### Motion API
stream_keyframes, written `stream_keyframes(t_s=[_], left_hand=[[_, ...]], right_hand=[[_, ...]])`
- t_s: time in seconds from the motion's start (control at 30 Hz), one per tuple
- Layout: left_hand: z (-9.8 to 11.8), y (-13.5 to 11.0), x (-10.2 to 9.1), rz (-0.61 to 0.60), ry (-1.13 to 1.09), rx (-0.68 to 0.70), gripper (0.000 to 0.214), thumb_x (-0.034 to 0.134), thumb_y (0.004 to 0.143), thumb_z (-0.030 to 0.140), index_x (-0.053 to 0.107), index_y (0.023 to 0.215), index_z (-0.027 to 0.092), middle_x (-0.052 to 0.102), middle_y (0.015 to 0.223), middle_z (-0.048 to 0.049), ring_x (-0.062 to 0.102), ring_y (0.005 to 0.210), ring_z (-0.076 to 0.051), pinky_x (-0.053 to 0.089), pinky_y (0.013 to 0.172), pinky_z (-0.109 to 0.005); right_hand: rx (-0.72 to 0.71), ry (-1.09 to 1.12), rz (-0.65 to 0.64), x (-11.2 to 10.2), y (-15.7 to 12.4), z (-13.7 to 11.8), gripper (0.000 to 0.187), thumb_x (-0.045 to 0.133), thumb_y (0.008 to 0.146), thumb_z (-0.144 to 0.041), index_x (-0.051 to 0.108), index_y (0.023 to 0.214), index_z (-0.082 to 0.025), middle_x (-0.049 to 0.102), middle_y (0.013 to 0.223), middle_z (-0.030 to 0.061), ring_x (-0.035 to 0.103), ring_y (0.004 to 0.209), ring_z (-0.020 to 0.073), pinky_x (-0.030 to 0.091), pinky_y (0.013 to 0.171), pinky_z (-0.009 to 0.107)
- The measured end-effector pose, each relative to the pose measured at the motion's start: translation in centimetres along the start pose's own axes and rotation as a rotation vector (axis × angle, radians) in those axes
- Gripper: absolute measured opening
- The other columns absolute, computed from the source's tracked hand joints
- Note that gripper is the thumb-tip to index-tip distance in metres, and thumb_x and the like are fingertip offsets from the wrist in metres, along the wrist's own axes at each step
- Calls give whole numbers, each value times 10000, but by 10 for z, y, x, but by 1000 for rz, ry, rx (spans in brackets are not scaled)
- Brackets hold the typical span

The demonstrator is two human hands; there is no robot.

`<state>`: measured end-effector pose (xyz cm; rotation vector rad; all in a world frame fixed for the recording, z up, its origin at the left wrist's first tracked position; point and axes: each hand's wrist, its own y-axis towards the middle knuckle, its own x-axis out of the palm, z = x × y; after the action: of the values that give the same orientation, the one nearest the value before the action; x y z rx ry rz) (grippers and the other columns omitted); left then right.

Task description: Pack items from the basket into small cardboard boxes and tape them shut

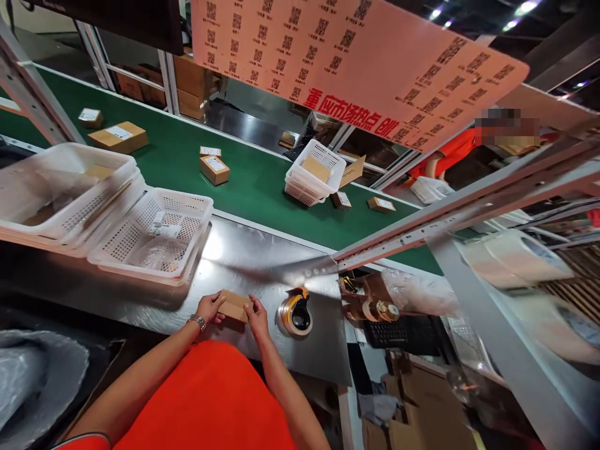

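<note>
Between my two hands is a small brown cardboard box (233, 305), held just above the near edge of the metal table (262, 244). My left hand (210, 309), with a watch at the wrist, grips its left end. The right end is pinched by the fingers of my right hand (256, 315). A tape dispenser (296, 312) with a yellow and black body lies on the table to the right of my right hand. Left of my hands stands a white perforated basket (154, 237) with clear plastic packaging and a white label inside.
More white baskets (65, 194) are stacked at the left. Behind the table runs a green conveyor belt (253, 187) carrying several cartons and another basket (314, 172). A sheet of QR codes (356, 69) hangs overhead. Tape rolls (515, 256) and a metal post stand right; a co-worker's orange sleeve (457, 150) shows beyond.
</note>
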<state>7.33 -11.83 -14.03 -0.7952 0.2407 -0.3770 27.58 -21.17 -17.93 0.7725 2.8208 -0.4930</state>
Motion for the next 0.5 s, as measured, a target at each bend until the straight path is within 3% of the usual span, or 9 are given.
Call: stream_keyframes(t_s=[0.1,0.2,0.3,0.4,0.5], left_hand=[[3,2,0,2,45,16,610,636,1163,326,574,1726,101,855,1207,-170,785,622,-153,615,505,-223],[8,5,2,-29,108,47,566,612,1171,322,623,1695,108,857,1051,-112,760,606,-144,583,501,-205],[13,11,5,-67,147,72,529,626,1163,319,682,1652,124,845,935,-77,741,588,-148,556,498,-209],[17,17,7,-83,177,80,516,665,1133,321,726,1613,143,848,914,-69,747,583,-162,558,500,-224],[16,22,8,-87,198,80,544,703,1112,361,725,1619,167,863,991,-79,771,602,-168,568,504,-226]], right_hand=[[-75,-194,188,-41,-1,-2,817,682,898,-690,705,1499,-137,662,1628,288,584,1555,449,432,1343,639],[-96,-499,470,-90,2,0,961,635,928,-657,533,1634,-13,555,1637,425,477,1621,545,352,1355,739],[-3,-616,421,-118,12,1,1121,718,853,-582,417,1667,128,601,1498,519,570,1506,630,431,1260,778],[32,-604,331,-125,26,-3,1098,724,828,-519,440,1667,131,738,1292,447,733,1282,593,551,1101,721],[18,-506,289,-129,31,-18,989,674,850,-539,518,1690,-41,827,1128,253,819,1025,459,637,937,634]])
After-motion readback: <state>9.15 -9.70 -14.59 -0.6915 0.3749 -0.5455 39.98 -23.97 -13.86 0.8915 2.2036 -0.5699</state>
